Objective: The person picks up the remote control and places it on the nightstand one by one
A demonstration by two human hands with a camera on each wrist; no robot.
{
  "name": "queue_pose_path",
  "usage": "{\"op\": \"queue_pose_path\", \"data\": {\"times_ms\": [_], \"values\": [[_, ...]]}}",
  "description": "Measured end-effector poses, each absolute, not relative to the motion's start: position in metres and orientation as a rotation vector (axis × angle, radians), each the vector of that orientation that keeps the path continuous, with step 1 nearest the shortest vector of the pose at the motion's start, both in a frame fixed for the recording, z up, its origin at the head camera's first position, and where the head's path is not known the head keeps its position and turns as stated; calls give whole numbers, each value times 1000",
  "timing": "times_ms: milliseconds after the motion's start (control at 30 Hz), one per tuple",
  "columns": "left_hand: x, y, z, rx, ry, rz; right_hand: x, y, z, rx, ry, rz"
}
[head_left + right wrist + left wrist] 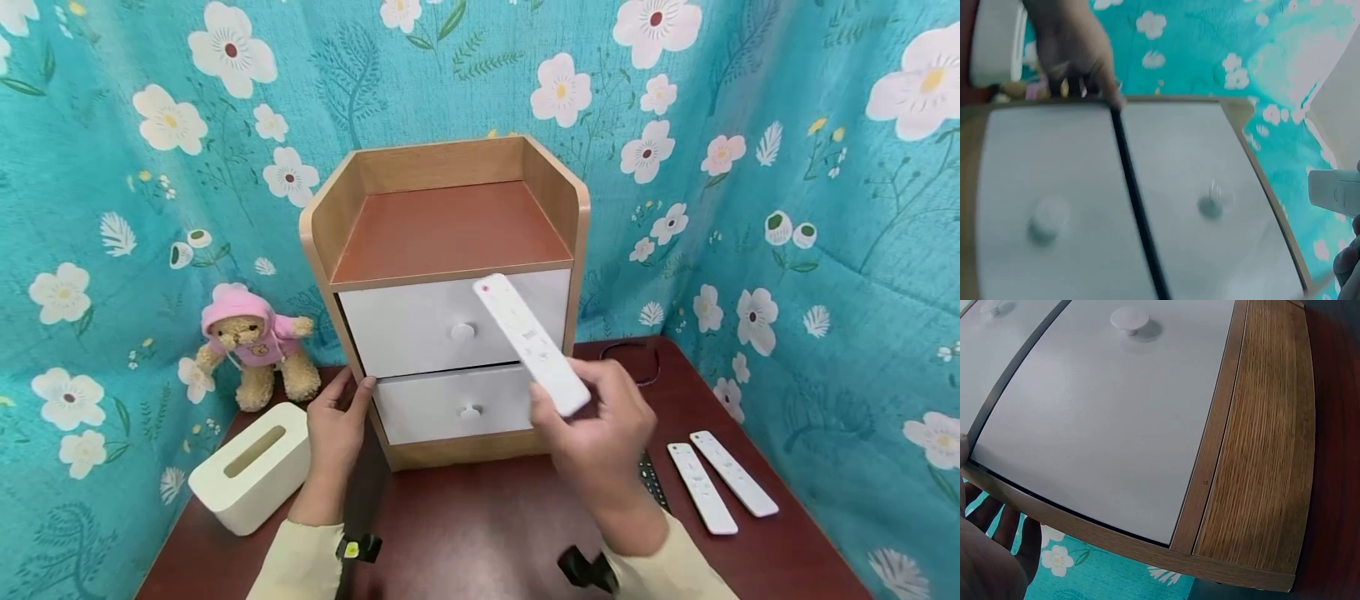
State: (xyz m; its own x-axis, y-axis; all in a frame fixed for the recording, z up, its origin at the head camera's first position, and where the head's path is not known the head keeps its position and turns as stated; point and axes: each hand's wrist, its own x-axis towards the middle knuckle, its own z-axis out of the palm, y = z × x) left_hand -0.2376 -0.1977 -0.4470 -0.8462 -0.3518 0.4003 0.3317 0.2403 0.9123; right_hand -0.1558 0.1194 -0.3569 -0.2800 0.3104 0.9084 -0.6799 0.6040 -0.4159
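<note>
Before the cabinet (412,329), the right hand (603,425) gripped a remote (528,342) by its lower end, judged light, rigid, best held mid-length; the left hand (337,429) clasped the cabinet's edge.

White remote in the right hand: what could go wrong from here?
1. The white remote is held toward its lower end, with most of its length sticking out past the right hand; it could tip or slip.
2. The left hand has its thumb on the cabinet edge, by the gap between the upper drawer and lower drawer; a moving drawer might pinch it.
</note>
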Motion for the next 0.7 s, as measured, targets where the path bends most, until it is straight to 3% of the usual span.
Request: {"op": "queue_pose_path", "data": {"times_ms": [400, 700], "values": [[-239, -197, -448, 11, -1952, -1702, -219, 37, -283, 422, -1800, 987], [-237, -198, -447, 80, -1994, -1677, -236, 7, -265, 408, -1985, 907]]}}
